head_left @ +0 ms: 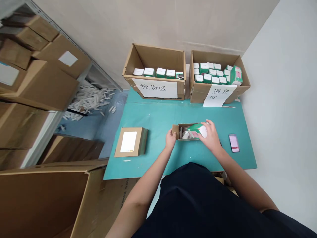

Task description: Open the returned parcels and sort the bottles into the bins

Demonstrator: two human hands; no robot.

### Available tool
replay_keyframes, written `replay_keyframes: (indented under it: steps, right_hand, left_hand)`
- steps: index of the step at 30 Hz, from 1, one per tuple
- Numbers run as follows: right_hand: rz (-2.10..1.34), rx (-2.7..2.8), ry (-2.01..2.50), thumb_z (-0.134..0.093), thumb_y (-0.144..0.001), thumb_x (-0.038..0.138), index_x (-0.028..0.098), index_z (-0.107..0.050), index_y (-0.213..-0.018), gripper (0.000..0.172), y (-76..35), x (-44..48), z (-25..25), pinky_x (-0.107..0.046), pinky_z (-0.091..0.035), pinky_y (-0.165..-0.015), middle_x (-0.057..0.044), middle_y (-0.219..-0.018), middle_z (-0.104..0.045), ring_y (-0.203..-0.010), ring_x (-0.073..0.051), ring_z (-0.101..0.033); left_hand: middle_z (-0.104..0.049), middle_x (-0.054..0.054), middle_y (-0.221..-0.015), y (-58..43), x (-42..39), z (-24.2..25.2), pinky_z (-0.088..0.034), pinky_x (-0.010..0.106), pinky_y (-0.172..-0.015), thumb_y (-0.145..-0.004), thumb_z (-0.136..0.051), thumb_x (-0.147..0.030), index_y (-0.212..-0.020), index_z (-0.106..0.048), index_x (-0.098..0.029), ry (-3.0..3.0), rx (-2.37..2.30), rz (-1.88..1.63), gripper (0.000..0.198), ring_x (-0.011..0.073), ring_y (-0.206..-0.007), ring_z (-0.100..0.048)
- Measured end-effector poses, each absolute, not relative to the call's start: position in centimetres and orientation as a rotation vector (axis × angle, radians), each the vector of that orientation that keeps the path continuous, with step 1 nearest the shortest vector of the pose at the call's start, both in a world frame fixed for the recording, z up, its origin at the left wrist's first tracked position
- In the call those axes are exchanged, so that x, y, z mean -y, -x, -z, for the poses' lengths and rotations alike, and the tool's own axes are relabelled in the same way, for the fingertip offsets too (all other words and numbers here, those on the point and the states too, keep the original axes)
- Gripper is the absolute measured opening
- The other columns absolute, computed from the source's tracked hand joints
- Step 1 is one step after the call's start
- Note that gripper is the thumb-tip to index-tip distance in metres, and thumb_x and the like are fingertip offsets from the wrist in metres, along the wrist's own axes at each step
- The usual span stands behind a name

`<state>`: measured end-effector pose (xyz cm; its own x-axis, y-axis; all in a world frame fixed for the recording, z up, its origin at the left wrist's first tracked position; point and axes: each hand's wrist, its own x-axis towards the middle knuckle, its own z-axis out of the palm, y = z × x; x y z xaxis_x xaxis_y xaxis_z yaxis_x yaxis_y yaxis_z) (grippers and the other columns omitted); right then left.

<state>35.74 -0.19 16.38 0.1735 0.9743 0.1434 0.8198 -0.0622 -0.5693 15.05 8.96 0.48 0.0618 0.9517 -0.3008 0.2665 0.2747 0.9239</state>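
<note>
A small open cardboard box (178,132) lies on the teal table (158,115) in front of me. My left hand (170,139) grips its left end, fingers curled on the flap. My right hand (210,135) is closed on a green and white product box (196,129) that sits tilted in the open cardboard box. White paper shows inside the cardboard box beside the green one.
A sealed small parcel (130,142) with a white label lies at the table's left. A phone (234,142) lies at the right. Two large labelled cartons (156,71) (218,77) with several green and white boxes stand at the back. Big cartons and shelves fill the left.
</note>
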Motion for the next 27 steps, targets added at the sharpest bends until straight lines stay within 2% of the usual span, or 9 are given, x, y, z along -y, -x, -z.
replay_keyframes:
  steps: [2, 4, 6, 8, 12, 16, 20, 24, 27]
  right_hand:
    - [-0.313, 1.733, 1.862, -0.063, -0.086, 0.029, 0.024, -0.055, -0.134, 0.048, -36.7, 0.2, -18.6, -0.057, -0.04, -0.114, -0.017, -0.148, -0.043, -0.138, -0.035, -0.046]
    - [-0.282, 1.783, 1.825, -0.063, -0.087, 0.03, 0.024, -0.056, -0.131, 0.045, -37.4, 0.5, -20.7, -0.057, -0.04, -0.114, -0.016, -0.149, -0.043, -0.139, -0.035, -0.045]
    - [-0.297, 1.834, 1.806, -0.063, -0.088, 0.03, 0.025, -0.057, -0.131, 0.044, -37.8, 1.1, -22.7, -0.056, -0.04, -0.114, -0.015, -0.15, -0.043, -0.139, -0.035, -0.046]
    - [-0.362, 1.893, 1.778, -0.062, -0.089, 0.032, 0.026, -0.057, -0.133, 0.045, -37.8, 1.7, -24.2, -0.055, -0.041, -0.114, -0.014, -0.151, -0.043, -0.139, -0.034, -0.046]
    - [-0.577, 2.009, 1.645, -0.065, -0.088, 0.033, 0.028, -0.059, -0.134, 0.047, -36.4, 2.7, -25.4, -0.054, -0.044, -0.113, -0.012, -0.151, -0.046, -0.139, -0.034, -0.047]
    - [-0.795, 2.07, 1.534, -0.069, -0.087, 0.031, 0.029, -0.059, -0.135, 0.049, -35.1, 3.5, -25.1, -0.051, -0.044, -0.113, -0.011, -0.151, -0.047, -0.139, -0.031, -0.048]
    - [-0.934, 2.134, 1.528, -0.068, -0.089, 0.032, 0.034, -0.052, -0.146, 0.059, -35.5, 4.4, -24.5, -0.05, -0.045, -0.113, -0.008, -0.156, -0.044, -0.141, -0.031, -0.047]
    - [-0.85, 2.275, 1.54, -0.062, -0.094, 0.033, 0.032, -0.053, -0.146, 0.053, -36.2, 5.7, -23.4, -0.05, -0.046, -0.112, -0.009, -0.154, -0.05, -0.14, -0.031, -0.049]
    - [-0.766, 2.393, 1.519, -0.061, -0.094, 0.031, 0.027, -0.06, -0.141, 0.047, -36.1, 6.6, -22.3, -0.053, -0.046, -0.112, -0.012, -0.154, -0.051, -0.139, -0.033, -0.051]
  left_hand:
    - [-0.07, 0.016, -0.123, -14.7, -10.4, -1.4, -0.054, 0.036, -0.096, -0.089, -0.06, -0.023, -0.128, -0.059, -0.013, -1.195, -1.469, -0.748, 0.041, 0.0235, -0.109, -0.068]
    - [-0.061, 0.019, -0.139, -14.1, -10.7, -3.0, -0.049, 0.042, -0.105, -0.089, -0.065, -0.027, -0.138, -0.054, -0.014, -1.278, -1.507, -0.789, 0.052, 0.028, -0.124, -0.062]
    - [-0.047, 0.019, -0.154, -13.7, -9.9, -5.3, -0.038, 0.046, -0.117, -0.088, -0.069, -0.034, -0.145, -0.049, -0.017, -1.5, -1.439, -0.866, 0.063, 0.0315, -0.142, -0.046]
    - [-0.041, 0.015, -0.16, -13.7, -8.3, -8.1, -0.03, 0.047, -0.123, -0.083, -0.076, -0.042, -0.15, -0.045, -0.021, -1.724, -1.198, -0.802, 0.077, 0.033, -0.151, -0.033]
    - [-0.041, 0.011, -0.16, -14.8, -5.2, -13.2, -0.034, 0.05, -0.12, -0.065, -0.091, -0.048, -0.155, -0.039, -0.029, -1.857, -0.688, -0.482, 0.106, 0.037, -0.15, -0.035]
    - [-0.044, 0.011, -0.158, -15.3, -3.6, -14.8, -0.034, 0.051, -0.12, -0.064, -0.091, -0.044, -0.153, -0.042, -0.027, -1.778, -0.577, -0.369, 0.103, 0.0371, -0.146, -0.04]
    - [-0.054, 0.013, -0.147, -14.4, -1.8, -13.2, -0.04, 0.05, -0.115, -0.065, -0.09, -0.039, -0.145, -0.049, -0.024, -1.716, -0.704, -0.413, 0.091, 0.0362, -0.137, -0.05]
    - [-0.06, 0.013, -0.138, -13.7, 0.2, -11.1, -0.049, 0.046, -0.104, -0.066, -0.089, -0.041, -0.143, -0.047, -0.021, -1.621, -0.795, -0.46, 0.09, 0.0343, -0.126, -0.058]
    - [-0.06, 0.013, -0.137, -13.4, 1.1, -10.2, -0.048, 0.046, -0.106, -0.066, -0.089, -0.038, -0.14, -0.048, -0.02, -1.609, -0.809, -0.475, 0.087, 0.033, -0.126, -0.058]
